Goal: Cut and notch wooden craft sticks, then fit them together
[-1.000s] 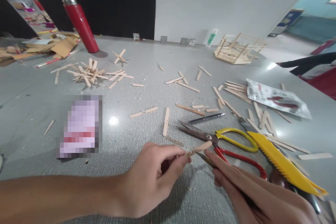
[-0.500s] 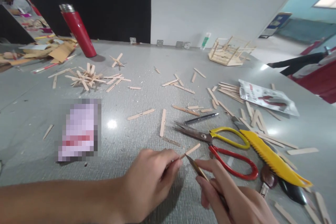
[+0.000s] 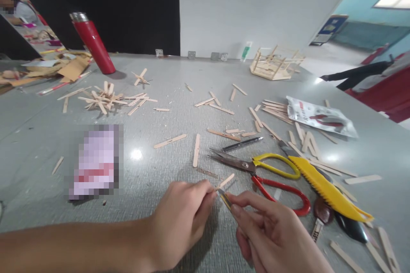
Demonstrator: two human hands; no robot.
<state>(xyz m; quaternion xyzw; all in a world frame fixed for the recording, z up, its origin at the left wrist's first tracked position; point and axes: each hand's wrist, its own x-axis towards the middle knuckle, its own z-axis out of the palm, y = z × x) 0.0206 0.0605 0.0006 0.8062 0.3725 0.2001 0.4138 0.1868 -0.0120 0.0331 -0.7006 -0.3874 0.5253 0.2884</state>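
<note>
Between its thumb and fingers my left hand [image 3: 184,219] pinches a small wooden craft stick [image 3: 226,181], whose free end points up and right. My right hand [image 3: 269,230] is closed around a slim knife [image 3: 224,199], with the blade tip against the stick close to my left fingertips. The knife's handle is mostly hidden in my palm. Just beyond my right hand lie large scissors [image 3: 246,165] with one yellow and one red handle, blades slightly apart. A loose craft stick [image 3: 196,150] rests on the table ahead of my hands.
A pen [image 3: 242,143] lies behind the scissors. To the right are a yellow toothed tool [image 3: 326,187], scattered sticks and a silver packet [image 3: 320,116]. Further back stand a stick frame [image 3: 275,66] and a red bottle [image 3: 92,45]. A blurred purple item [image 3: 96,158] sits left.
My right hand and the knife have moved slightly left, and the blade now sits closer to my left fingertips. The whole view has shifted a little.
</note>
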